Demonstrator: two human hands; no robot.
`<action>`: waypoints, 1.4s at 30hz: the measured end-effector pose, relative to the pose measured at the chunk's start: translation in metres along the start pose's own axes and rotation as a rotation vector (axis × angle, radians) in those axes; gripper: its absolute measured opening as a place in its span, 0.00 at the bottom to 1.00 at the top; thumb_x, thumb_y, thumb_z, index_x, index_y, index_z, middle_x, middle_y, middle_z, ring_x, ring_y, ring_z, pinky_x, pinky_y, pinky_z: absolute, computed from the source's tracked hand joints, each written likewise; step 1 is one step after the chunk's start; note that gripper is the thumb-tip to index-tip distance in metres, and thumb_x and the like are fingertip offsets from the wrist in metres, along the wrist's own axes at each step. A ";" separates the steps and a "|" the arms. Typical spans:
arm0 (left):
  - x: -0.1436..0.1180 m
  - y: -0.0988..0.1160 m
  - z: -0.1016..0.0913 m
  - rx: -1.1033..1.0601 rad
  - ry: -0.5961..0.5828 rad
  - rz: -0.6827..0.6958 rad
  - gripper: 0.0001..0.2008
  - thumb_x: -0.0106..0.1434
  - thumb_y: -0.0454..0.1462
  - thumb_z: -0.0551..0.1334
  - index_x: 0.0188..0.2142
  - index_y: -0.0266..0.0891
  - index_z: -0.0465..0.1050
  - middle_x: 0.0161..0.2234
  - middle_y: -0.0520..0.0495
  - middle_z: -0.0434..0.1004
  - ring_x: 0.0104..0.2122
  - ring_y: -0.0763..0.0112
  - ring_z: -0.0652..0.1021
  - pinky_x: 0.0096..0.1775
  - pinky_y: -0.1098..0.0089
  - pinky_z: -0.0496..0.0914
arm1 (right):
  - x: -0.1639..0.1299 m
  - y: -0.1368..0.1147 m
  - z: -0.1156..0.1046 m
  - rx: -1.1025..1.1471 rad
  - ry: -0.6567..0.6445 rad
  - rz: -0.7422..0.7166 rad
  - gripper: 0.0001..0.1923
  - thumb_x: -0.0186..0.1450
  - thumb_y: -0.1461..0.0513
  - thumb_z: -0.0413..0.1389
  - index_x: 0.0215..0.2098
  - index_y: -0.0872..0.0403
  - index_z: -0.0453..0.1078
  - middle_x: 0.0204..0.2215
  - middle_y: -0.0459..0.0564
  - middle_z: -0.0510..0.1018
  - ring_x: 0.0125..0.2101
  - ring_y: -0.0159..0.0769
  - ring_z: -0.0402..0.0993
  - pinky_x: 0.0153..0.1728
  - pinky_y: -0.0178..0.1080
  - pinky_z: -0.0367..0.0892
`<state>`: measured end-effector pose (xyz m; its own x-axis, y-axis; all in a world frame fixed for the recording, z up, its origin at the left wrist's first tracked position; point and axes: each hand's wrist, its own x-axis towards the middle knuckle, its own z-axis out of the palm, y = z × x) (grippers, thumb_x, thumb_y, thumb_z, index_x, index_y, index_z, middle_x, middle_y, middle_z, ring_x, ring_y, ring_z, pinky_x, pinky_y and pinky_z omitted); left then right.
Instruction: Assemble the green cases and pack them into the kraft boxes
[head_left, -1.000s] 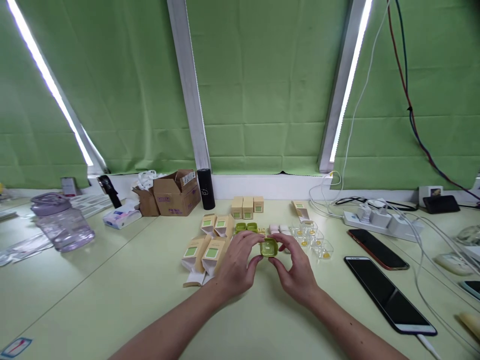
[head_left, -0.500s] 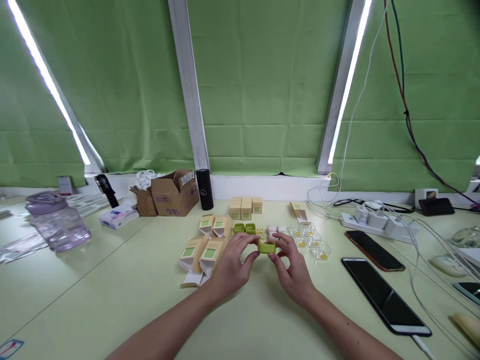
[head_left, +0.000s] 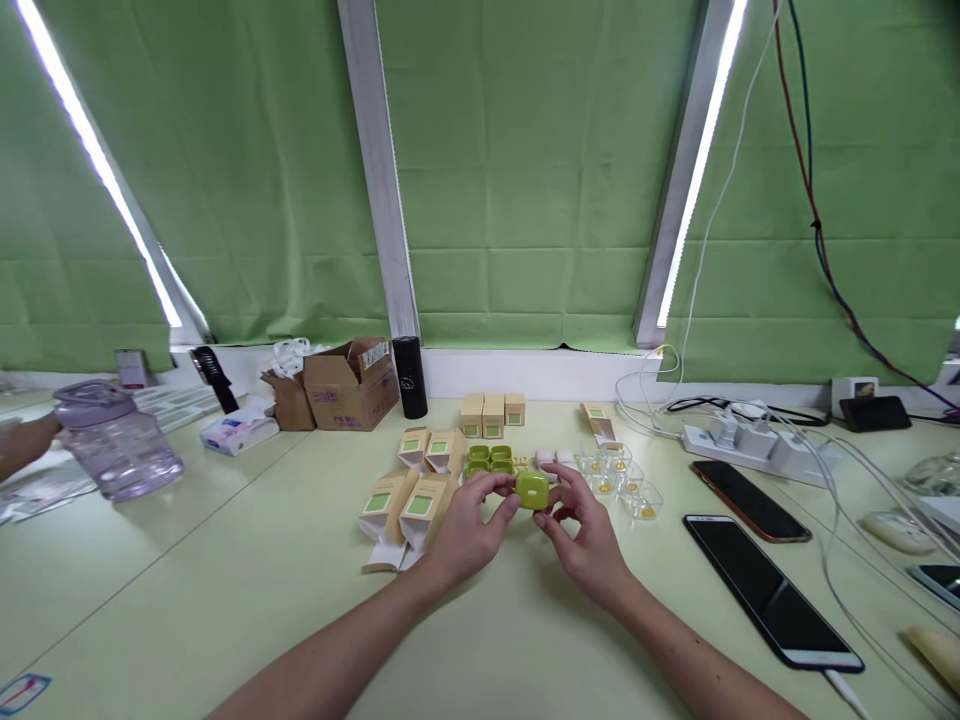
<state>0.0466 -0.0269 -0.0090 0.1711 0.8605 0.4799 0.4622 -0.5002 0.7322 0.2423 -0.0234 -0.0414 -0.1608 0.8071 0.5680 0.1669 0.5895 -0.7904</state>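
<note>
Left to right: flat cartons (head_left: 397, 505) lie unfilled; the left hand (head_left: 465, 530) and right hand (head_left: 592, 540) each pinch the closed green case (head_left: 532, 490) just above the counter (head_left: 225, 580). Three finished boxes (head_left: 493, 413) stand behind; clear trays (head_left: 626, 485) wait. Green blinds (head_left: 525, 170) behind.

Green case (head_left: 533, 490), tan boxes (head_left: 405, 505) with green labels, black phone (head_left: 769, 590).

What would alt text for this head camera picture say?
Two bare hands, left hand and right hand, hold a small green case between fingertips above a pale table, with tan cartons and phones nearby.
</note>
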 end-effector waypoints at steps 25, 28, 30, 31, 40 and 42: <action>-0.003 -0.014 0.000 0.235 0.031 0.261 0.04 0.70 0.34 0.66 0.43 0.42 0.75 0.43 0.44 0.77 0.49 0.57 0.76 0.49 0.57 0.74 | 0.001 0.008 0.000 0.312 -0.046 0.126 0.21 0.71 0.46 0.59 0.54 0.49 0.69 0.41 0.52 0.75 0.42 0.43 0.74 0.31 0.38 0.76; -0.003 -0.014 -0.001 0.312 0.079 0.360 0.14 0.67 0.32 0.68 0.50 0.43 0.71 0.47 0.41 0.76 0.56 0.50 0.72 0.52 0.52 0.74 | 0.002 0.008 0.000 0.310 -0.060 0.138 0.21 0.71 0.45 0.59 0.52 0.49 0.69 0.41 0.52 0.76 0.40 0.41 0.75 0.30 0.37 0.75; -0.004 -0.013 -0.001 0.359 0.083 0.412 0.22 0.66 0.32 0.69 0.57 0.44 0.68 0.51 0.39 0.75 0.58 0.47 0.70 0.53 0.48 0.73 | 0.002 0.009 0.001 0.300 -0.069 0.146 0.22 0.71 0.44 0.59 0.51 0.50 0.70 0.41 0.52 0.77 0.39 0.41 0.75 0.29 0.37 0.75; -0.005 -0.011 -0.002 0.378 0.071 0.432 0.25 0.66 0.31 0.68 0.60 0.45 0.66 0.52 0.38 0.75 0.59 0.46 0.69 0.54 0.46 0.73 | 0.002 0.010 0.001 0.298 -0.068 0.151 0.22 0.70 0.44 0.59 0.51 0.50 0.70 0.40 0.52 0.77 0.38 0.40 0.74 0.28 0.37 0.74; -0.008 -0.001 -0.001 0.341 -0.122 0.478 0.27 0.68 0.28 0.61 0.64 0.48 0.66 0.56 0.39 0.75 0.59 0.49 0.70 0.59 0.45 0.70 | -0.001 0.015 0.007 0.228 -0.091 0.158 0.21 0.70 0.45 0.60 0.51 0.50 0.72 0.39 0.50 0.77 0.39 0.40 0.77 0.30 0.37 0.73; -0.007 -0.002 0.000 0.286 -0.108 0.444 0.25 0.68 0.27 0.62 0.62 0.48 0.69 0.56 0.39 0.75 0.59 0.50 0.70 0.59 0.46 0.71 | 0.000 0.015 0.006 0.193 -0.089 0.151 0.20 0.73 0.45 0.57 0.52 0.50 0.72 0.40 0.51 0.79 0.40 0.42 0.78 0.33 0.39 0.74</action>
<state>0.0441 -0.0320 -0.0135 0.4856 0.5851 0.6495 0.5408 -0.7848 0.3027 0.2390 -0.0151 -0.0551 -0.2349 0.8746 0.4242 0.0083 0.4382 -0.8988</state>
